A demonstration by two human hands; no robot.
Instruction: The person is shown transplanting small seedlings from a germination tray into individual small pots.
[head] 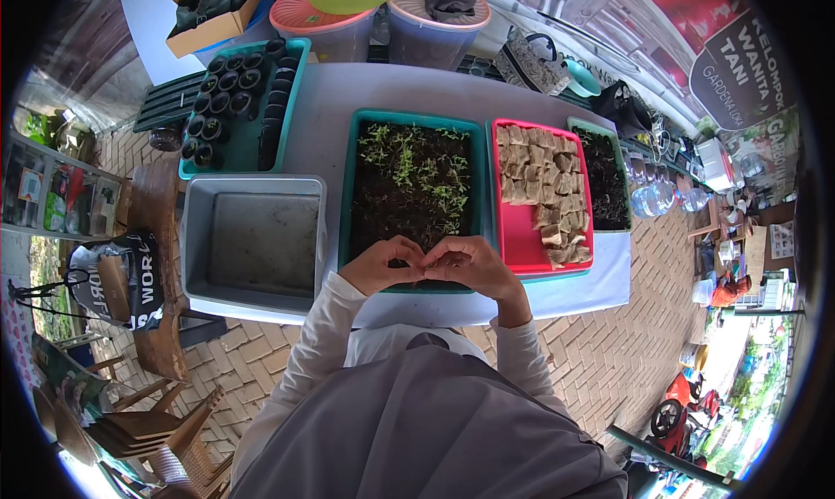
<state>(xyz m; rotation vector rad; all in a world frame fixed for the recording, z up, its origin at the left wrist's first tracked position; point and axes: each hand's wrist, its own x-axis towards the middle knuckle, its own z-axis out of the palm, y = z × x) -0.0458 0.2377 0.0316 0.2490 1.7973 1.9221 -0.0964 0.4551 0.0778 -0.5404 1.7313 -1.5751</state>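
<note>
My left hand (387, 262) and my right hand (471, 265) meet at the fingertips above the near edge of a green tray (346, 199). Thumbs and forefingers are pinched together around a small thin thing, mostly hidden and too small to name. Dark soil (385, 215) fills the tray, with green seedlings (417, 163) growing mainly in its far and right parts. Right of it, a pink-red tray (518, 232) holds rows of small brown wrapped plugs (545, 163); its near left part is bare.
A grey plastic tub (261, 245) stands on the table at left. Behind it, a teal tray (244, 130) holds small black pots (228, 82), some with sprouts. A pale tray of dark soil (600, 179) lies far right. Lidded buckets (437, 29) stand beyond the table; a wooden bench (153, 205) is left.
</note>
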